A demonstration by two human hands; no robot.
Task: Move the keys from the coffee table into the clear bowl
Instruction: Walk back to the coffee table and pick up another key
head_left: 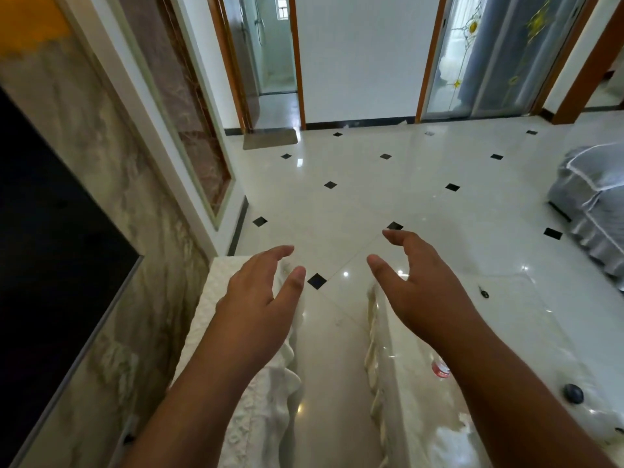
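The keys [483, 293] are a small dark shape lying on the glossy white coffee table [526, 336] at the right. My right hand [422, 292] hovers above the table's near left corner, fingers spread and empty, a short way left of the keys. My left hand [260, 298] is held out over the white carved cabinet [216, 298] at the left, also spread and empty. I cannot make out a clear bowl for certain; something glassy shows at the table's lower right edge [607, 430].
A red-and-white bottle cap or small bottle [440, 369] and a dark round object [573, 393] lie on the coffee table. A grey-covered sofa [594, 204] stands at the right. A narrow aisle of tiled floor [331, 332] runs between cabinet and table.
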